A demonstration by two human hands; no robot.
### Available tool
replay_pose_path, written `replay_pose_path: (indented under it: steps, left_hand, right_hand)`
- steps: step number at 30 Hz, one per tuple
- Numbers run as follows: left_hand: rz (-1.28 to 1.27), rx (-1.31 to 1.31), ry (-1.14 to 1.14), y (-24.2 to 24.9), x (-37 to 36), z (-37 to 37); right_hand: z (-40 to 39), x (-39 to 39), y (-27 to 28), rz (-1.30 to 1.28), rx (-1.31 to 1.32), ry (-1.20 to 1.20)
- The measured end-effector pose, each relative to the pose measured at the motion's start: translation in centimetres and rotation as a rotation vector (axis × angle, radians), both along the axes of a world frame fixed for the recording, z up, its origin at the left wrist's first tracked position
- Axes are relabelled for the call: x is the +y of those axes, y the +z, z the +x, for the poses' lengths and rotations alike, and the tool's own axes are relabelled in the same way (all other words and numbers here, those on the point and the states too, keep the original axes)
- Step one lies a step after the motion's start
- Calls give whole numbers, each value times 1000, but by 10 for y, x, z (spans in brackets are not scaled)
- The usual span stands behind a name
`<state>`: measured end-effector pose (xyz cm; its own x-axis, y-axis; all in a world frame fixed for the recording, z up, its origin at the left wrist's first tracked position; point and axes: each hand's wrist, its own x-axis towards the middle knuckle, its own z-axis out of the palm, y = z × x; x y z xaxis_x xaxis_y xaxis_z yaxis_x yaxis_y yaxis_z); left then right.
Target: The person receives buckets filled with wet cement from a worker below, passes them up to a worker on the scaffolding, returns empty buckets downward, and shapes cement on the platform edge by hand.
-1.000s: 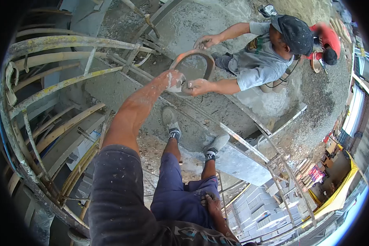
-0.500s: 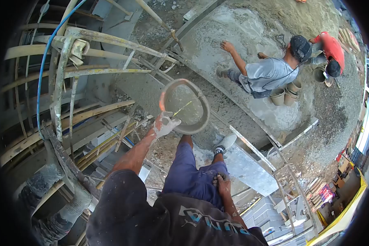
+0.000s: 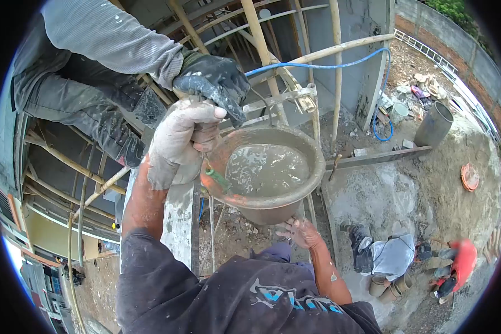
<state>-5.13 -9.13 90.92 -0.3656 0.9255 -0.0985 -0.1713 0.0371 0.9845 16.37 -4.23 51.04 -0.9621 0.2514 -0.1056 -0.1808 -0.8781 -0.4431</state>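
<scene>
A bucket [image 3: 284, 201] of wet grey cement mix [image 3: 270, 170] is held up in front of my chest. My left hand [image 3: 178, 139], coated in pale cement, is closed at the bucket's handle on the near left side of the rim. A green sleeve [image 3: 219, 181] hangs just below its fingers. Directly above, another person's dark gloved hand [image 3: 214, 83] is curled against my thumb, with a thin dark wire running from it toward the far rim. My right hand [image 3: 300, 232] is low beside the bucket's base, palm up and fingers spread, fingertips right at the bottom edge.
The gloved person in grey trousers [image 3: 83, 106] is up on bamboo scaffolding [image 3: 261, 44] at left. A cement-smeared board [image 3: 179, 234] lies beside me. A blue hose [image 3: 328, 67] crosses the poles. Two people bend [image 3: 392, 256] [image 3: 462, 267] near stacked buckets [image 3: 379, 285] at lower right.
The bucket has come up from near my feet to chest height, and the view has swung left. My right hand has left my thigh for the bucket's base. A gloved hand now meets my left.
</scene>
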Motion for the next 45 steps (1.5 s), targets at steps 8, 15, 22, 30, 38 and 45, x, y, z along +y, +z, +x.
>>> replay_pose_path:
  steps: [8,15,22,30,38,45]
  left_hand:
    - [338,170,172,151,-2,-69]
    - [182,1430,351,249,95,-132]
    - [569,1688,152,153,112,40]
    - [335,1429,-401,-40,134,157]
    - [-369,1059,-529,-415,143,77]
    - [-1271,339,-372,-575,22,12]
  right_hand:
    - [32,28,19,225,-190,-31]
    - [123,4,-39,195,-573,-395]
    - [211,-58,-105,-134,-944,-727]
    - [323,-200,-213,-229,-1564,-568]
    - [316,-256,-185,-462,-1547,-795]
    - [294,-230,-171,-357,-1453,-825]
